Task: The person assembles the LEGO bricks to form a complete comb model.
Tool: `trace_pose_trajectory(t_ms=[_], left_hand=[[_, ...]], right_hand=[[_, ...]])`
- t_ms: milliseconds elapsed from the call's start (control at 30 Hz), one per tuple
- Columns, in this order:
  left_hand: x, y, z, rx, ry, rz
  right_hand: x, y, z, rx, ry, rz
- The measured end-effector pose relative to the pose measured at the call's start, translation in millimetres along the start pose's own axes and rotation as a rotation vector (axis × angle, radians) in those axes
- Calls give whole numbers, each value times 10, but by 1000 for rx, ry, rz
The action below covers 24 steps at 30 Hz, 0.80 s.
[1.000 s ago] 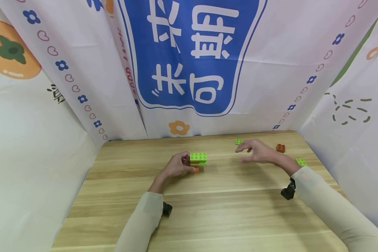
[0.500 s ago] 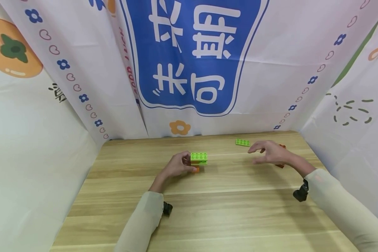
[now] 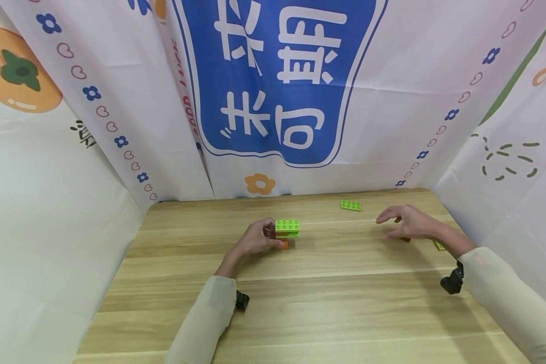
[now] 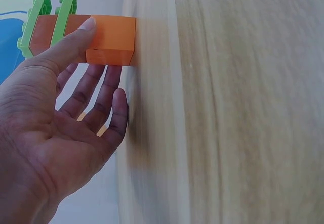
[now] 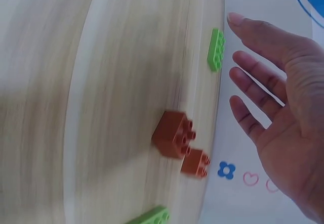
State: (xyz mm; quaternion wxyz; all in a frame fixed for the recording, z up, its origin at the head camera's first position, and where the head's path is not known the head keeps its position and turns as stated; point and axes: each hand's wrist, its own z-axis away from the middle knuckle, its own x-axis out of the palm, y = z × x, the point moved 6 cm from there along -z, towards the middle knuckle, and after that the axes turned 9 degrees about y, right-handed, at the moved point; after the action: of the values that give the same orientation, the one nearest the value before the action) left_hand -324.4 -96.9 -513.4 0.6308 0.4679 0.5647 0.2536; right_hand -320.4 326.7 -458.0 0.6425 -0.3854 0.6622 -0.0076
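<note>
My left hand [image 3: 255, 238] grips a small stack of toy building bricks [image 3: 286, 226] on the table. In the left wrist view the stack shows an orange brick [image 4: 112, 34] at the bottom, then brown bricks and two green plates. The thumb lies on the orange brick; the other fingers are behind, partly hidden. My right hand [image 3: 409, 222] hovers over the right side of the table with spread, bent fingers and nothing between them. Under it lie a larger brown brick [image 5: 169, 135] and a smaller brown brick [image 5: 193, 163], mostly covered by the hand in the head view.
One green plate [image 3: 351, 205] lies near the table's back edge. Another green plate [image 5: 152, 217] is at the right, partly behind the right forearm in the head view. White printed cloth [image 3: 391, 126] hangs at the back and sides of the wooden table [image 3: 300, 308].
My right hand has moved rightward, away from the back green plate, which shows fully, and over the brown bricks. The left hand and the stack stay in place.
</note>
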Motion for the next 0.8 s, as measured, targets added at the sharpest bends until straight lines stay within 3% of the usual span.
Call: trace_pose_trajectory(t_ms=[800], left_hand=[[-7,13,11,-7,-4,-2]], right_hand=[[-103,437,337,119,-59,-46]])
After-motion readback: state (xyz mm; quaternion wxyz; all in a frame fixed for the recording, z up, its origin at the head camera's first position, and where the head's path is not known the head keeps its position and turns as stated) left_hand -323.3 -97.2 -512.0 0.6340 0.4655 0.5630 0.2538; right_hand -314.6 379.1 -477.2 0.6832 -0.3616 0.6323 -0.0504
